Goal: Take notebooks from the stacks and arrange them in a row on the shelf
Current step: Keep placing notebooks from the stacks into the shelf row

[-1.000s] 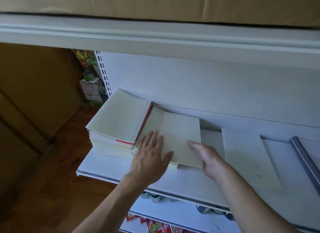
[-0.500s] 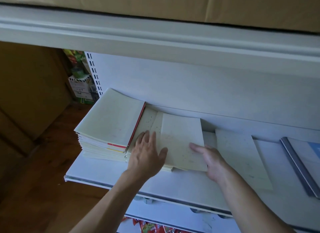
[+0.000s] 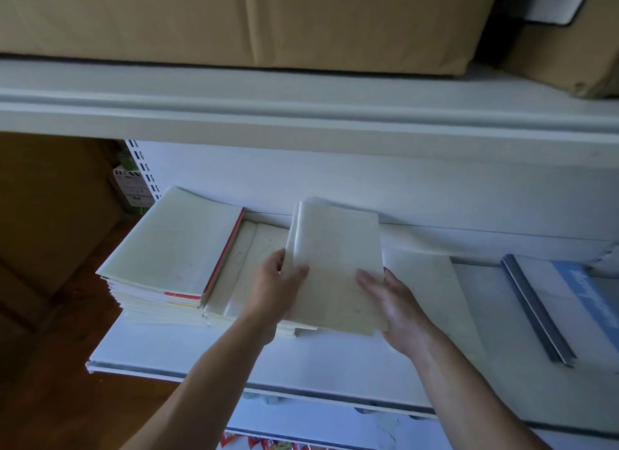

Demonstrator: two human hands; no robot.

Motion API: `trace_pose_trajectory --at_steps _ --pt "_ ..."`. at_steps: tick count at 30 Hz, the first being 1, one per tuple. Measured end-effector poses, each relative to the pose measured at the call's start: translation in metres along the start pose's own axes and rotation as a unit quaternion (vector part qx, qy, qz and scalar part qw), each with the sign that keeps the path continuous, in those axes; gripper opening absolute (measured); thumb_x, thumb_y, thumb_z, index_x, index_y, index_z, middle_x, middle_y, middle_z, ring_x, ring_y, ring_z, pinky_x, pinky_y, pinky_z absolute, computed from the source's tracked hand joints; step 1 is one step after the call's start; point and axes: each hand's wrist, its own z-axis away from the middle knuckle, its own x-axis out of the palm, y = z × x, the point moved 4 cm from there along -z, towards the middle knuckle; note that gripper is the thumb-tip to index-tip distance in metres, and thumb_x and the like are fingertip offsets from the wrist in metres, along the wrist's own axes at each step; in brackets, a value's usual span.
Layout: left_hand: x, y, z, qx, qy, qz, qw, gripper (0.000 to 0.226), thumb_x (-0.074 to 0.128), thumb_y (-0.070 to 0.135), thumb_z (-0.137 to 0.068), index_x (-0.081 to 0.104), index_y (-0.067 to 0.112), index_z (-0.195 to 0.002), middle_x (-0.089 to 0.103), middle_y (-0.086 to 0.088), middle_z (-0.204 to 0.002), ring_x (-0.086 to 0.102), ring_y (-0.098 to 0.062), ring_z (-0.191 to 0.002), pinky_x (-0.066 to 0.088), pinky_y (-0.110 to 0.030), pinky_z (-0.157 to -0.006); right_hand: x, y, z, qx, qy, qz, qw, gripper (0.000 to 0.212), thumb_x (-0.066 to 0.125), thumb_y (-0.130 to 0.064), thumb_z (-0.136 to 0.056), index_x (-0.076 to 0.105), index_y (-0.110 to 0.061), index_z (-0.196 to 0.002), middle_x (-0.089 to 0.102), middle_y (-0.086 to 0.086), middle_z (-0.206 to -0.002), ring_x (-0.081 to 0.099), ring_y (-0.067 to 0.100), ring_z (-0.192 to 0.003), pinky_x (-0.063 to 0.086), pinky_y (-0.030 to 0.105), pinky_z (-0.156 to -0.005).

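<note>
Notebook (image 3: 336, 268) btwn left hand (image 3: 271, 290), right hand (image 3: 397, 307)

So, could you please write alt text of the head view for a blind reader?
A left hand and a right hand hold a thin cream paper notebook by its side edges, raised off the lower stack of cream notebooks on a white metal shelf. A taller stack topped by a red-spined notebook sits left; one cream notebook lies flat right.
</note>
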Motion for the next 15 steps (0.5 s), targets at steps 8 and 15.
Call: trace_pose_trajectory --at_steps 8,15 --pt "0.082 -0.006 0.023 0.014 -0.05 0.037 0.998 0.027 0.046 0.016 -0.098 0.049 0.026 -0.123 0.063 0.0 -0.106 0.06 -0.015 -0.09 0.047 -0.028 -0.068 -0.066 -0.016 0.019 -0.065 0.094 0.115 0.987 0.021 0.063 -0.028 -0.092 0.058 -0.022 -0.112 0.071 -0.005 -0.104 0.067 0.012 -0.093 0.054 0.033 -0.084" --pt "0.154 -0.03 0.035 0.024 -0.098 0.019 0.995 0.031 0.04 0.009 -0.099 0.046 0.03 -0.121 0.065 0.0 -0.1 0.062 -0.021 -0.091 0.053 -0.045 -0.086 -0.128 -0.023 0.025 -0.081 0.201 0.326 0.92 0.029 0.054 -0.025 -0.091 0.048 -0.02 -0.119 0.062 -0.001 -0.112 0.06 0.021 -0.094 0.044 0.03 -0.071"
